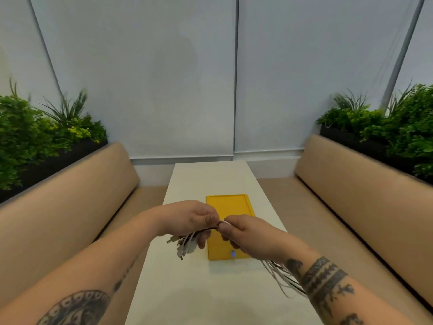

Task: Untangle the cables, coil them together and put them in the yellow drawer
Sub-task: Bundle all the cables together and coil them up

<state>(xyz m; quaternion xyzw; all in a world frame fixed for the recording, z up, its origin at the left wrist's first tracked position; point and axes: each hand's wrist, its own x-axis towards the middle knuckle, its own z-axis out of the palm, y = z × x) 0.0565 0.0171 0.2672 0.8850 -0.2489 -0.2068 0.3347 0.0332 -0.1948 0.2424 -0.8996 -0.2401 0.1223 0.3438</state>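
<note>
While left hand (191, 216) and right hand (247, 233) pinch cables (187, 245) in curled fingers (204, 240), ends dangling

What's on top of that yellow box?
On the flat yellow drawer box only a small pale spot shows. The left hand and right hand, holding thin white cables, hide its middle.

Yellow drawer (228, 207) sat mid-table; table (210, 177) lay free beyond and beside it; benches (70, 207) hemmed both long sides.

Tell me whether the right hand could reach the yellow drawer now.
Probably yes: the right hand is just over the yellow drawer with nothing between, though it grips the cables along with the left hand.
</note>
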